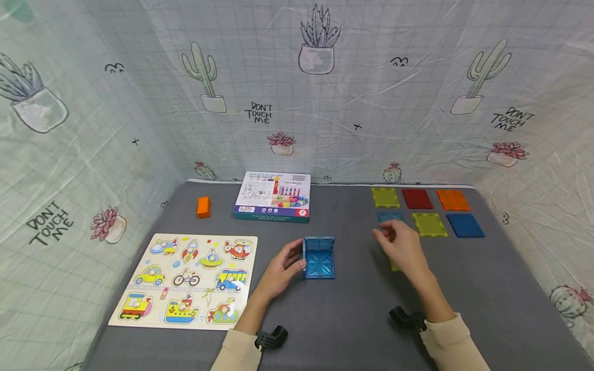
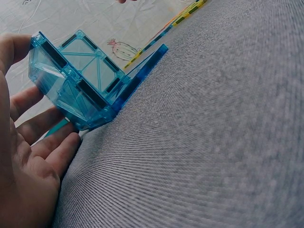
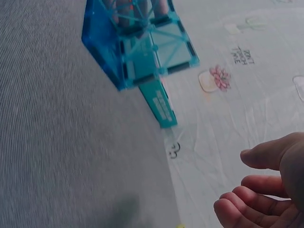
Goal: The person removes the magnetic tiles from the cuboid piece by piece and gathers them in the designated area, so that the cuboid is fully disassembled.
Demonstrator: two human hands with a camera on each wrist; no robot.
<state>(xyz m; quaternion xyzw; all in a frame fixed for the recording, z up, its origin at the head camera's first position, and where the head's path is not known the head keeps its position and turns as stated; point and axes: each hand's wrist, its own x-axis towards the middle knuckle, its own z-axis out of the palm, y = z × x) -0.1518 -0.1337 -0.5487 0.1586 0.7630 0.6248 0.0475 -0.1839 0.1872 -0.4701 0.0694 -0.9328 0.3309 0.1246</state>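
Note:
Three clear blue magnetic tiles (image 1: 319,263) are joined into a corner on the table: one lies flat, one stands at the back, one at the left. My left hand (image 1: 282,268) holds the left wall, with the thumb (image 2: 16,49) at its top edge and the other fingers along its outer side. To the right, my right hand (image 1: 401,246) hovers empty, fingers loosely bent and thumb apart, as the right wrist view also shows. In the head view it overlaps a loose blue tile (image 1: 389,214). Below it, a yellow tile (image 1: 394,266) is mostly hidden by the hand.
Beyond the right hand lie more flat tiles: yellow (image 1: 385,197), red (image 1: 417,199), orange (image 1: 453,200), another yellow (image 1: 429,225) and a darker blue (image 1: 465,225). A vehicle puzzle board (image 1: 183,281) lies at left. Behind are an orange block (image 1: 203,207) and a toy box (image 1: 271,197).

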